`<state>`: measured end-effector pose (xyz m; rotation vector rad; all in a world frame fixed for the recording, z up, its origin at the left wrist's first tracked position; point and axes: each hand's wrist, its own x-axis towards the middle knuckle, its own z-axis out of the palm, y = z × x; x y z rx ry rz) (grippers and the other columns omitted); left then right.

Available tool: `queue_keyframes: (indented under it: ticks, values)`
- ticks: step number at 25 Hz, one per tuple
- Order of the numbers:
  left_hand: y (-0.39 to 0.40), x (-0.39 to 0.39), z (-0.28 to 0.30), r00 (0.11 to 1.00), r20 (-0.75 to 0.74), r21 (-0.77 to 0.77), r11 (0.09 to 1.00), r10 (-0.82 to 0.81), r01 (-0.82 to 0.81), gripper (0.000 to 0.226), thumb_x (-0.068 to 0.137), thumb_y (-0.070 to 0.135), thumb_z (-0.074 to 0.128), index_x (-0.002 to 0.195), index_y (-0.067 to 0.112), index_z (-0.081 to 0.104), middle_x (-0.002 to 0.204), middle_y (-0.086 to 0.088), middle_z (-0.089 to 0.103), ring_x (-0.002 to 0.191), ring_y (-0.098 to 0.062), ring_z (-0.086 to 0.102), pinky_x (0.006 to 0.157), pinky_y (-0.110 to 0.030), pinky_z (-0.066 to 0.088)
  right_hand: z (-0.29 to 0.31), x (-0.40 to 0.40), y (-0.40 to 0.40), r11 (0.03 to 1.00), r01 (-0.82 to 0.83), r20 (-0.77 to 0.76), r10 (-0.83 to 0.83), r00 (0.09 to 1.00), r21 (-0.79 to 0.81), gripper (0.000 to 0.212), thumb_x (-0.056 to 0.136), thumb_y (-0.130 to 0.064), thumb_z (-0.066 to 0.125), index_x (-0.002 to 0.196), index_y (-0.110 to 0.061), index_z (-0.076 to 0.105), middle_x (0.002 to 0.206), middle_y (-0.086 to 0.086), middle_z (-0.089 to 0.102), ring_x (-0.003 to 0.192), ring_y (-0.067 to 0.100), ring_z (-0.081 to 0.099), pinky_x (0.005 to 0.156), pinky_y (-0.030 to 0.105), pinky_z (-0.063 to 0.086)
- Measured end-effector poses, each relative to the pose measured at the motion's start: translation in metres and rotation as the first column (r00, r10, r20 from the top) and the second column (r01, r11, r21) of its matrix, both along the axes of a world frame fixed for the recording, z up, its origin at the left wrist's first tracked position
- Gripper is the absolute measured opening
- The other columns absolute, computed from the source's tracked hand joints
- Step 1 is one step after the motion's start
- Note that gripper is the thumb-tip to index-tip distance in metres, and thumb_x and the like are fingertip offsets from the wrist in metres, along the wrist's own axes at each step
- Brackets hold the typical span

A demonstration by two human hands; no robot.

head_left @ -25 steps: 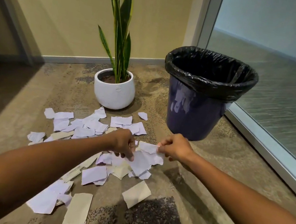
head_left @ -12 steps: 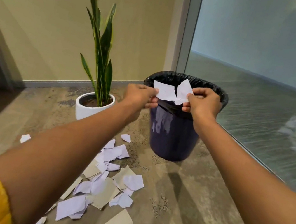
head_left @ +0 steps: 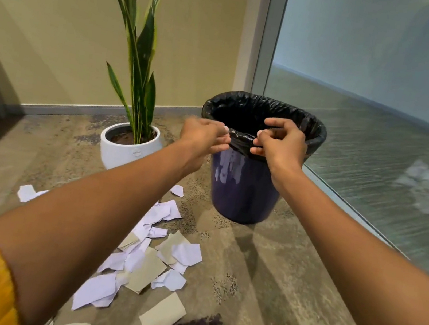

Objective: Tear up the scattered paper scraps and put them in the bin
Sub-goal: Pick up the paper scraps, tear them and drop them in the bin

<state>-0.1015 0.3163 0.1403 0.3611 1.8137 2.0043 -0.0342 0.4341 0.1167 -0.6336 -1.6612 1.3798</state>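
left hand (head_left: 203,135) motion-blurred; bin (head_left: 243,186) inside too dark to see; left arm hides some paper scraps (head_left: 152,262).

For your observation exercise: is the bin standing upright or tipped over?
Upright. The bin stands on its base on the floor, its black-lined rim facing up and level, with both hands held at the near rim.

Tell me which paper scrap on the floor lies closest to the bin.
The small white scrap lying alone just left of the bin's base; the other scraps lie farther back toward the person.
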Motion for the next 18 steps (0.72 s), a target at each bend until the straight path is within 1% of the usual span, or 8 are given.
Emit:
queue_keyframes:
  ticks: [5, 9, 10, 11, 12, 14, 16, 18]
  values:
    - [-0.037, -0.003, -0.029, 0.989, -0.079, -0.136, 0.984, -0.125, 0.113, 0.015, 0.09, 0.0, 0.055, 0.104, 0.002, 0.061, 0.08, -0.01, 0.063, 0.073, -0.017, 0.063, 0.07, -0.027, 0.057, -0.02, 0.001, -0.034, 0.947, -0.146, 0.208, 0.087, 0.974, 0.286, 0.017, 0.083, -0.002, 0.065, 0.096, -0.013, 0.068, 0.08, 0.005, 0.066, 0.076, 0.023, 0.067, 0.066, 0.032, 0.059]
    - [-0.096, -0.012, -0.089, 0.937, -0.086, -0.433, 0.86, -0.339, 0.271, 0.012, 0.086, 0.001, 0.062, 0.098, 0.002, 0.065, 0.076, -0.009, 0.064, 0.066, -0.012, 0.06, 0.063, -0.022, 0.055, -0.07, 0.013, -0.075, 0.842, -0.456, 0.518, 0.264, 0.814, 0.289, 0.024, 0.078, -0.003, 0.067, 0.1, -0.011, 0.07, 0.079, 0.003, 0.064, 0.07, 0.02, 0.061, 0.07, 0.034, 0.057]
    - [-0.114, -0.016, -0.102, 0.866, -0.163, -0.612, 0.736, -0.474, 0.288, 0.012, 0.083, 0.003, 0.065, 0.095, 0.004, 0.068, 0.077, -0.008, 0.066, 0.063, -0.009, 0.059, 0.061, -0.016, 0.052, -0.085, 0.017, -0.084, 0.811, -0.53, 0.581, 0.313, 0.752, 0.249, 0.027, 0.077, -0.002, 0.067, 0.102, -0.01, 0.069, 0.081, 0.004, 0.063, 0.067, 0.017, 0.059, 0.071, 0.038, 0.058]
    - [-0.131, -0.019, -0.115, 0.743, -0.197, -0.79, 0.553, -0.639, 0.266, 0.013, 0.08, 0.008, 0.07, 0.093, 0.007, 0.07, 0.079, -0.007, 0.068, 0.062, -0.007, 0.057, 0.059, -0.01, 0.047, -0.101, 0.021, -0.092, 0.768, -0.601, 0.648, 0.345, 0.679, 0.22, 0.029, 0.076, -0.004, 0.069, 0.104, -0.011, 0.068, 0.084, 0.004, 0.062, 0.065, 0.014, 0.055, 0.071, 0.039, 0.056]
    - [-0.148, -0.02, -0.127, 0.606, -0.145, -0.914, 0.34, -0.782, 0.22, 0.016, 0.077, 0.014, 0.074, 0.093, 0.011, 0.071, 0.084, -0.007, 0.07, 0.064, -0.007, 0.056, 0.059, -0.011, 0.043, -0.116, 0.024, -0.1, 0.712, -0.674, 0.723, 0.358, 0.59, 0.197, 0.033, 0.075, -0.01, 0.073, 0.108, -0.012, 0.067, 0.089, 0.004, 0.062, 0.066, 0.011, 0.052, 0.071, 0.035, 0.052]
    - [-0.178, -0.019, -0.148, 0.418, 0.089, -0.992, -0.041, -0.904, 0.123, 0.031, 0.073, 0.025, 0.077, 0.102, 0.017, 0.067, 0.1, -0.008, 0.069, 0.08, -0.015, 0.057, 0.064, -0.021, 0.038, -0.143, 0.03, -0.113, 0.582, -0.8, 0.861, 0.325, 0.392, 0.144, 0.046, 0.075, -0.024, 0.078, 0.117, -0.016, 0.062, 0.107, 0.007, 0.061, 0.082, 0.014, 0.052, 0.074, 0.024, 0.041]
    - [-0.204, -0.018, -0.166, 0.314, 0.248, -0.968, -0.251, -0.916, 0.034, 0.049, 0.072, 0.031, 0.078, 0.115, 0.018, 0.058, 0.116, -0.007, 0.061, 0.101, -0.023, 0.055, 0.068, -0.023, 0.031, -0.165, 0.031, -0.123, 0.467, -0.879, 0.942, 0.242, 0.234, 0.098, 0.062, 0.072, -0.034, 0.08, 0.126, -0.02, 0.055, 0.125, 0.01, 0.05, 0.106, 0.022, 0.05, 0.086, 0.026, 0.041]
    - [-0.225, -0.016, -0.181, 0.283, 0.313, -0.947, -0.322, -0.907, 0.014, 0.07, 0.068, 0.035, 0.08, 0.127, 0.019, 0.047, 0.124, -0.009, 0.051, 0.11, -0.027, 0.05, 0.072, -0.026, 0.032, -0.177, 0.03, -0.13, 0.41, -0.907, 0.97, 0.161, 0.18, 0.1, 0.078, 0.067, -0.039, 0.083, 0.133, -0.023, 0.046, 0.133, 0.01, 0.039, 0.124, 0.029, 0.041, 0.1, 0.037, 0.042]
